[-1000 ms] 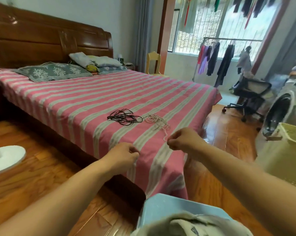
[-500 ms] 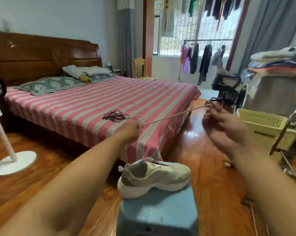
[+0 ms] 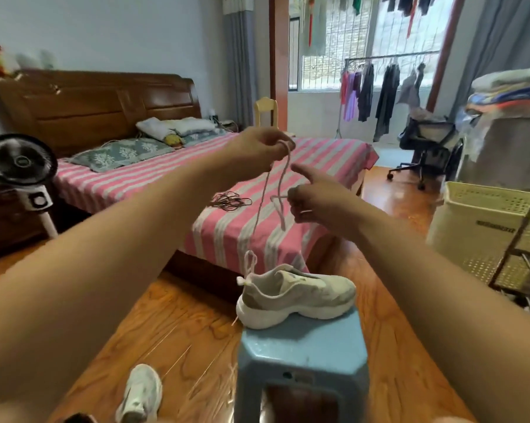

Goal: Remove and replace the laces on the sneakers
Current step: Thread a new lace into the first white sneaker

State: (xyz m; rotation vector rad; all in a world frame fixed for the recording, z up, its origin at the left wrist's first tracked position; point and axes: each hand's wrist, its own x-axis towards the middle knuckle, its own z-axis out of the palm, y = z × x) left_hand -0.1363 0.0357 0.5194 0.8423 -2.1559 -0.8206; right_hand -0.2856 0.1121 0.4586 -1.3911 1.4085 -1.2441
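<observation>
A bedroom with a wooden floor and a pink-striped bed fills the frame. At lower centre a blue plastic stool carries a beige sneaker, lying toe to the right. At mid-frame the left hand pinches the top of a pale pink lace between closed fingers; the right hand, just below it, grips a lower loop with its index finger extended. One strand hangs to the sneaker's heel. A bundle of black laces lies on the bed, and a second sneaker lies on the floor at lower left.
</observation>
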